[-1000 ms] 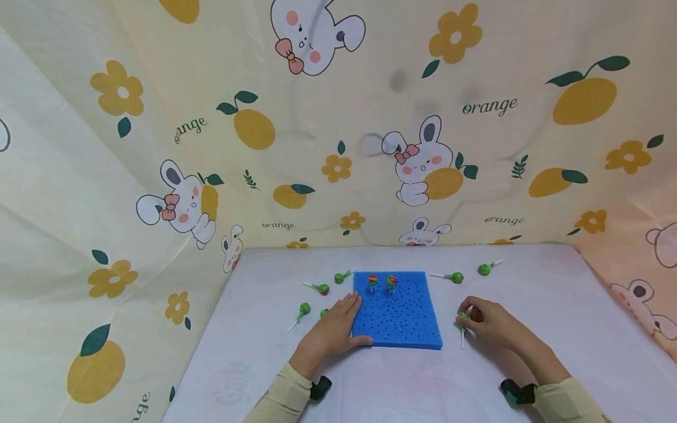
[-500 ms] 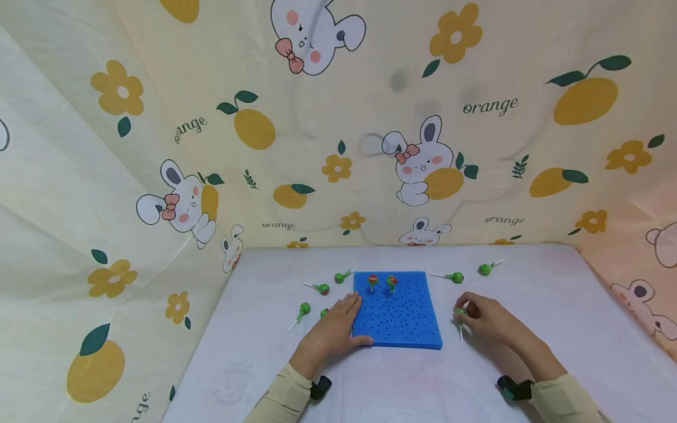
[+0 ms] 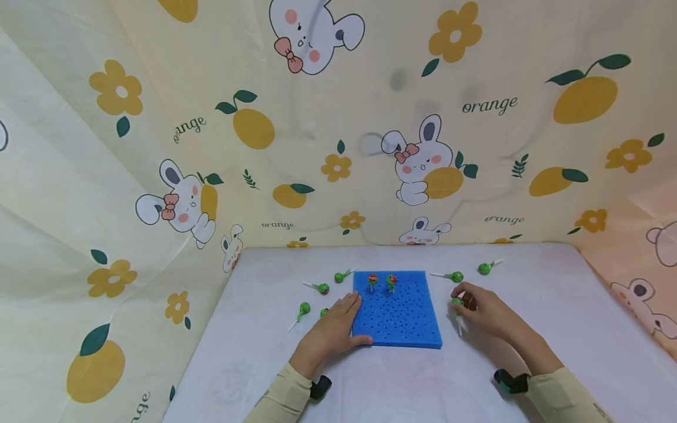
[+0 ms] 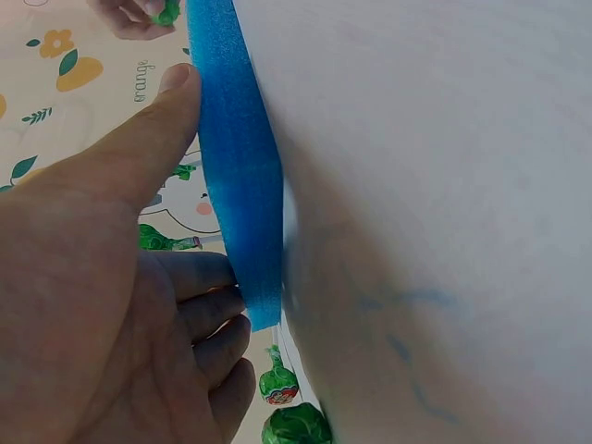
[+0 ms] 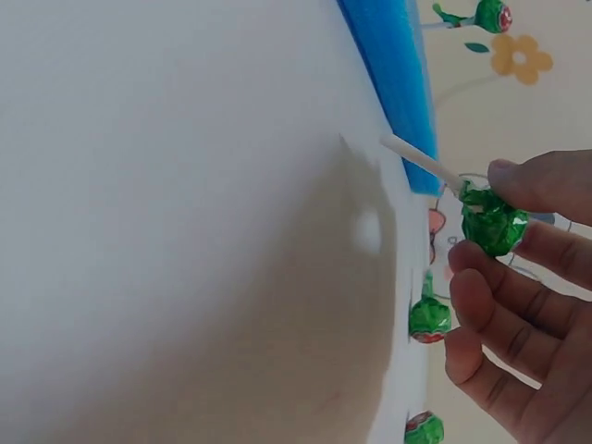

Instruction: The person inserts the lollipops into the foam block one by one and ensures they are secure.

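Observation:
A blue foam block (image 3: 399,317) full of small holes lies mid-table. Two lollipops stand upright near its far edge, a left one (image 3: 372,279) and a right one (image 3: 391,282). My left hand (image 3: 333,329) rests along the block's left side with straight fingers, its thumb at the near left corner. To the right of the block, my right hand (image 3: 486,309) pinches a green-wrapped lollipop (image 5: 493,222) by its head between thumb and fingers. Its white stick points down in the head view, and a shadow falls on the table in the right wrist view.
Several green lollipops lie left of the block, such as one near the table's left side (image 3: 304,308) and one farther back (image 3: 322,288); one is partly hidden by my left hand. Two more lie at the back right, a nearer one (image 3: 456,277) and a farther one (image 3: 484,268).
My right hand has moved slightly away from me and to the left, carrying the lollipop with it. The left hand and the block have stayed in place.

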Demonstrator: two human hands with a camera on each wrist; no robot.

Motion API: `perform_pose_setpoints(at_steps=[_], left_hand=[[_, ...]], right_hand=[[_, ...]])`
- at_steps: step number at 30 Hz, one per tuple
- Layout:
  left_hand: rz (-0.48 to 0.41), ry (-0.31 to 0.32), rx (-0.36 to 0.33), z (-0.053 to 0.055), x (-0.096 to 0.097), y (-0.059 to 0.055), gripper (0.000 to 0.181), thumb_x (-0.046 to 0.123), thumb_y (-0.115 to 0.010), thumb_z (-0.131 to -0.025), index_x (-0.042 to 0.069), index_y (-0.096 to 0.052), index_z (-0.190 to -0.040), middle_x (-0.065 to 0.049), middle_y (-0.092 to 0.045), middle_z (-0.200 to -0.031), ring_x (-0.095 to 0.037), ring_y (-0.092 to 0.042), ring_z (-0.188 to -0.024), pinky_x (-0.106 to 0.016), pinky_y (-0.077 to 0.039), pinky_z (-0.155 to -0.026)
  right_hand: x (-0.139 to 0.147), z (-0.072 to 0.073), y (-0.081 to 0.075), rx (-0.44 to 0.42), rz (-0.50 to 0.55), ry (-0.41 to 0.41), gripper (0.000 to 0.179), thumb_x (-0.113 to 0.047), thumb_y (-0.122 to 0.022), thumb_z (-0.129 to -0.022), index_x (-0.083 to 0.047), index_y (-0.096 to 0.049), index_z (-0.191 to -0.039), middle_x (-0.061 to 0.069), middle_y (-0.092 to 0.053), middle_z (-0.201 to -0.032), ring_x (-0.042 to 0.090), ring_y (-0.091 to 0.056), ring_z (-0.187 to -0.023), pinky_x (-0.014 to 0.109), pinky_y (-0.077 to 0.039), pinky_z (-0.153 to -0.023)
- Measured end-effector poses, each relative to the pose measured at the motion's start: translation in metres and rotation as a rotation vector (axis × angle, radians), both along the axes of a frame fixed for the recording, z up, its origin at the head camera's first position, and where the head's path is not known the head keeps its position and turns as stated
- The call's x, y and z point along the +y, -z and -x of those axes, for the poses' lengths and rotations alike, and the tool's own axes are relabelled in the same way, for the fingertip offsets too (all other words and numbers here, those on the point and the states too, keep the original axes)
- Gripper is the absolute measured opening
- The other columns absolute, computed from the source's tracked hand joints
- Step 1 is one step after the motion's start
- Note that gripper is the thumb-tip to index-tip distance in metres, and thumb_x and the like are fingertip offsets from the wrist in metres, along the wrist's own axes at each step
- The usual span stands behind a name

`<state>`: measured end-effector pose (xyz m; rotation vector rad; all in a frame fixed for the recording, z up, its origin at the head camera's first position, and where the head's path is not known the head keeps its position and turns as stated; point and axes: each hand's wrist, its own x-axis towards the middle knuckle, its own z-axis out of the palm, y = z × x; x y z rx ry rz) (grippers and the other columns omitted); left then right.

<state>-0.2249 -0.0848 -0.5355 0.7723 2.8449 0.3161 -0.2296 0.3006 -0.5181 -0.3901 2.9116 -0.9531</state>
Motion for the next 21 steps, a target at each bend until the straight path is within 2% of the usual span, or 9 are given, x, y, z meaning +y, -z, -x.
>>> perform_pose_setpoints(at_steps=[7,13,21], left_hand=[[-0.011,0.007,-0.004,0.000,-0.001,-0.002,0.104,0.069,-0.065,-0.098,0.008,-0.025,-0.171,-0.008,-0.020,-0.180,-0.024,-0.019,-0.165,-0.039,-0.023,-0.134],[0.004,0.011,-0.001,0.000,0.000,-0.002,0.104,0.069,-0.064,-0.098,0.008,-0.024,-0.172,-0.008,-0.019,-0.180,-0.024,-0.019,-0.166,-0.039,-0.022,-0.134],[0.000,0.005,-0.006,0.000,0.000,-0.002,0.104,0.069,-0.066,-0.097,0.008,-0.025,-0.171,-0.007,-0.020,-0.180,-0.023,-0.019,-0.165,-0.039,-0.023,-0.134]], right_hand=[[-0.006,0.003,-0.010,0.078,0.018,-0.016,0.024,-0.013,-0.077,-0.100,-0.003,-0.069,-0.121,0.000,-0.066,-0.094,0.016,-0.057,-0.083,0.025,-0.051,-0.064],[-0.013,0.007,-0.017,0.178,0.037,-0.038,0.024,-0.008,-0.077,-0.099,-0.003,-0.070,-0.122,0.001,-0.070,-0.096,0.014,-0.060,-0.081,0.025,-0.053,-0.063],[-0.023,0.013,-0.023,0.212,0.033,-0.032,0.029,-0.010,-0.077,-0.100,-0.004,-0.069,-0.127,0.002,-0.073,-0.103,0.014,-0.058,-0.081,0.025,-0.049,-0.059]])
